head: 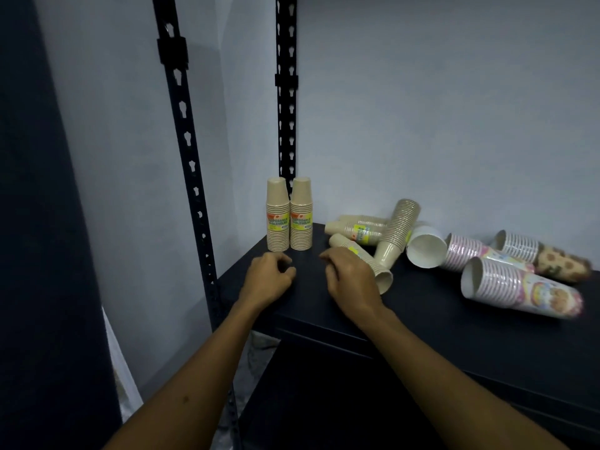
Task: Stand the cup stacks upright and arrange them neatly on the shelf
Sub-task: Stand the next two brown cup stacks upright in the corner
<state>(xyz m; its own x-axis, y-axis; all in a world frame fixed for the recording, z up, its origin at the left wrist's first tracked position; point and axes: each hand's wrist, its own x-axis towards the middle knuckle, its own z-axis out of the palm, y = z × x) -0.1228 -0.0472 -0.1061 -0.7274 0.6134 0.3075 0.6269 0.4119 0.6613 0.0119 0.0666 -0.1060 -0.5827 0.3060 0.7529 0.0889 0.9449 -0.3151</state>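
Two beige cup stacks [278,215] [301,214] with yellow labels stand upright side by side at the back left corner of the dark shelf [422,323]. My left hand [268,278] hovers just in front of them, fingers curled in, holding nothing. My right hand [352,280] is beside it, fingers loosely bent and apart, and it partly hides a beige stack [378,269] lying on its side. Two more beige stacks [358,229] [396,230] lie tipped behind that one. A white stack [426,248] and several pink patterned stacks [516,287] lie further right.
Black perforated shelf posts [285,92] [186,151] rise at the left, close to the upright stacks. A pale wall [422,108] closes the back. The shelf's front edge [324,323] runs under my wrists, with a dark lower level below.
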